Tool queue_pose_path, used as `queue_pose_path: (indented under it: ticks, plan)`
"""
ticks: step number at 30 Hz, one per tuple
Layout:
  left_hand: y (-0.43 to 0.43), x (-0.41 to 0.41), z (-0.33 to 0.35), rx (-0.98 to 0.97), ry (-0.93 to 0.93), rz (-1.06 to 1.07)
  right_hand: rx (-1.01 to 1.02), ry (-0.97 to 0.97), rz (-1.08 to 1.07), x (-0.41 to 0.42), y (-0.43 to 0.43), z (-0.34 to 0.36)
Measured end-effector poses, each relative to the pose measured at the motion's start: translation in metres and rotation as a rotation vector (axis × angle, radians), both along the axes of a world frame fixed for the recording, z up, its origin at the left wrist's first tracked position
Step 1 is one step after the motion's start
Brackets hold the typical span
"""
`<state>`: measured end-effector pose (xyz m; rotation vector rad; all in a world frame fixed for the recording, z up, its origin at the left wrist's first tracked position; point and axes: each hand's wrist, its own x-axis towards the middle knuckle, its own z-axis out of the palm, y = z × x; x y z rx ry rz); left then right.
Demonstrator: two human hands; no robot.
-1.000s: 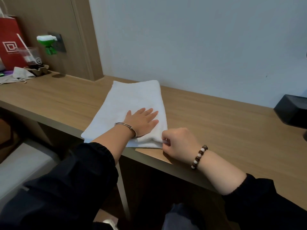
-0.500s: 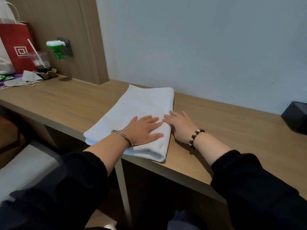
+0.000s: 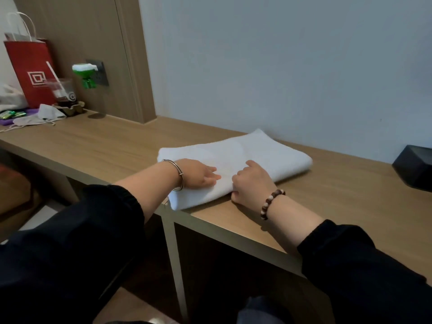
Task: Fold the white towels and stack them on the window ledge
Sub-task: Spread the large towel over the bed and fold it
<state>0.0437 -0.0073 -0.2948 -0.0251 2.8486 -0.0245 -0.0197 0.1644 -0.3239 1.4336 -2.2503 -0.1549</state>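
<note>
A folded white towel (image 3: 247, 157) lies flat on the wooden ledge (image 3: 117, 146), its near-left corner at the ledge's front edge. My left hand (image 3: 196, 174), with a metal bangle on the wrist, presses down on the towel's near-left part with its fingers laid flat. My right hand (image 3: 251, 183), with a bead bracelet on the wrist, is at the towel's near edge. Its fingers are curled against the fold and its thumb lies on top of the cloth.
At the far left of the ledge stand a red paper bag (image 3: 30, 71), a plastic cup with a straw (image 3: 62, 93), a crumpled cloth (image 3: 44, 115) and a green plug-in device (image 3: 85, 74). A black box (image 3: 413, 167) sits at the right. The wall runs behind the towel.
The towel has turned and shifted right on the ledge. My right hand went from lying flat beside it to curling on its near edge. My left hand stays on the towel.
</note>
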Motion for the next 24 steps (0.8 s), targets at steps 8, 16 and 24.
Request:
queue_pose_path:
  ticks: [8,16,24]
  plan:
    - [0.020,0.032,-0.037,-0.114,0.375,-0.033,-0.124,-0.276,-0.079,0.005,0.011,-0.011]
    - [0.006,0.031,-0.033,-0.252,0.358,-0.088,0.053,-0.213,-0.217,-0.009,0.036,-0.012]
    - [-0.011,0.033,-0.035,-0.216,0.410,0.152,-0.032,-0.252,-0.434,-0.039,0.085,-0.011]
